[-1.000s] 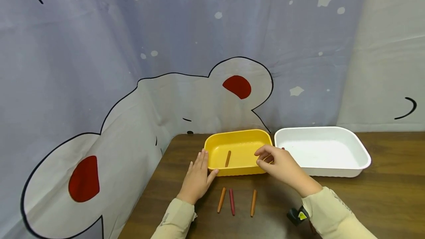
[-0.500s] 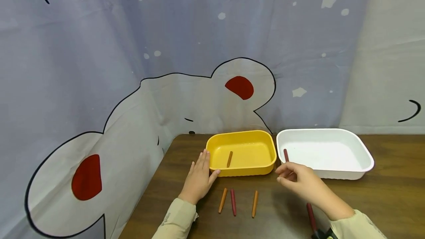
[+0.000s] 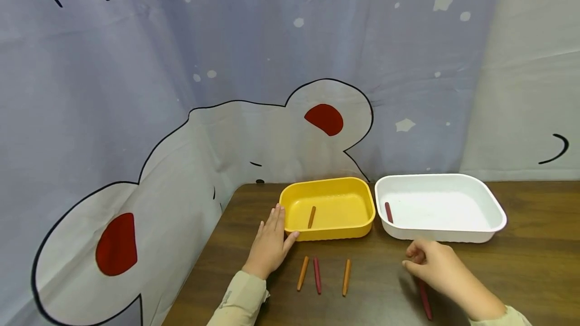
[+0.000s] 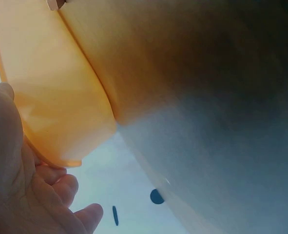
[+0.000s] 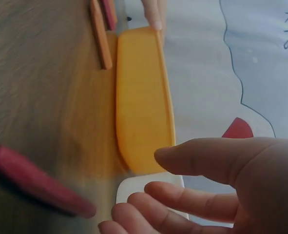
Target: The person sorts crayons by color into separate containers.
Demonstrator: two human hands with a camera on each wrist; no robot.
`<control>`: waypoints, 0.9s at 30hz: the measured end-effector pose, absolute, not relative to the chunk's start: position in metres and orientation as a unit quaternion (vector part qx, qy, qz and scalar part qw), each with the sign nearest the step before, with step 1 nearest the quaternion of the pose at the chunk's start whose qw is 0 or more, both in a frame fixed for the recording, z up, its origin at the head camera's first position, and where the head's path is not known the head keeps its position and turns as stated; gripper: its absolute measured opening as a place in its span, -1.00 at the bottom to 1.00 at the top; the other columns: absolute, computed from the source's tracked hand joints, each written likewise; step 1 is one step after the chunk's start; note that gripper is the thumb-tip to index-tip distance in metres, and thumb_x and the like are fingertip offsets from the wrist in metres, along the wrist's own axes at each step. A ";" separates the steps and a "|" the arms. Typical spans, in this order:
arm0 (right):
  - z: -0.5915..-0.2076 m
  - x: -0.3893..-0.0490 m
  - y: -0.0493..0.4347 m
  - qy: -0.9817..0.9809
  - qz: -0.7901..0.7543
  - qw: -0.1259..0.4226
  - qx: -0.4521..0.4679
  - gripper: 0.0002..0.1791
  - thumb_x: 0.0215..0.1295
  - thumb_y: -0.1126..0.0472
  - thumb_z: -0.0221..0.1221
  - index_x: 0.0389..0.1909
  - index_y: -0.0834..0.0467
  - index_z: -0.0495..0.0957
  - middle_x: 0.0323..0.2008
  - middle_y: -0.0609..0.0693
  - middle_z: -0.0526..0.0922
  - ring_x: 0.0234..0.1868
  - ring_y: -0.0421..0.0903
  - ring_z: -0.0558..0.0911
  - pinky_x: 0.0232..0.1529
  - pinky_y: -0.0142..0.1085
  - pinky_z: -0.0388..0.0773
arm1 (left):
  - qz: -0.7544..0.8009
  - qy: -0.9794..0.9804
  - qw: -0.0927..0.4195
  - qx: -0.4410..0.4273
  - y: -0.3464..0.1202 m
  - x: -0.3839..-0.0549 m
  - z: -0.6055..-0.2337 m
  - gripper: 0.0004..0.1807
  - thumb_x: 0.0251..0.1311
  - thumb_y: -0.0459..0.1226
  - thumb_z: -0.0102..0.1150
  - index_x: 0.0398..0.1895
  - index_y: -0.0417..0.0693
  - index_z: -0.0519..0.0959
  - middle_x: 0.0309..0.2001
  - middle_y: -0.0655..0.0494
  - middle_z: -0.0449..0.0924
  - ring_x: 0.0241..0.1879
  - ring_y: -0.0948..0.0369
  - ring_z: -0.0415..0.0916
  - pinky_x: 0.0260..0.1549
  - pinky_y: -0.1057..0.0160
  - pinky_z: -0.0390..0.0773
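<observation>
My left hand (image 3: 268, 245) lies with straight fingers against the left side of the yellow tray (image 3: 333, 234), thumb at its front rim. In the left wrist view, the fingers (image 4: 61, 187) touch the tray's edge. One orange-brown crayon (image 3: 311, 217) lies inside that tray. In front of the white tray (image 3: 444, 236), my right hand (image 3: 441, 265) hovers over the table with loosely bent fingers and nothing between them. A dark red crayon (image 3: 424, 300) lies below it, partly covered by the hand; the right wrist view shows this crayon (image 5: 41, 183) apart from the fingers.
Inside the white tray, near its left end, sits a dark red crayon (image 3: 388, 212). Between my hands on the brown table (image 3: 371, 311) lie two orange crayons, left (image 3: 302, 273) and right (image 3: 346, 277), with a red crayon (image 3: 317, 275) between them. A printed curtain (image 3: 254, 130) hangs behind.
My right hand has moved right and toward me, from the yellow tray's right end past the white tray to above the red crayon on the table. The left hand stays put.
</observation>
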State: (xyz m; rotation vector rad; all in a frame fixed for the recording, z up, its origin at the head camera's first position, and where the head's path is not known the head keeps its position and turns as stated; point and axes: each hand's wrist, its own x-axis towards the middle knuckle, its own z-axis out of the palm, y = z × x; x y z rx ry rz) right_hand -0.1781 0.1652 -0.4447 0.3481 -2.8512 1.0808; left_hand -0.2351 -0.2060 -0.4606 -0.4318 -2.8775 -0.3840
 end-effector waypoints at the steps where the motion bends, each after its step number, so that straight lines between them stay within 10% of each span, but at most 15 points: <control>1: -0.447 -0.177 0.167 -0.930 0.348 0.031 0.109 -0.84 0.13 0.24 0.43 -0.38 0.18 0.61 -0.49 -0.13 0.66 -0.43 -0.17 0.61 -0.41 -0.25 0.53 | -0.129 -0.975 0.103 -0.146 -0.206 -0.235 -0.461 -0.17 0.53 0.06 -0.04 0.56 -0.36 0.06 0.58 -0.25 -0.01 0.55 -0.11 0.03 0.41 -0.28 0.13; 27: -0.465 -0.164 0.171 -0.956 0.288 -0.017 0.042 -0.57 0.02 0.19 0.44 -0.75 0.08 0.34 -0.72 -0.12 0.34 -0.64 -0.14 0.34 -0.58 -0.27 0.26 | -0.116 -0.975 0.114 -0.152 -0.206 -0.236 -0.463 -0.15 0.52 0.12 -0.07 0.57 -0.34 0.06 0.58 -0.25 -0.01 0.55 -0.11 0.02 0.40 -0.28 0.15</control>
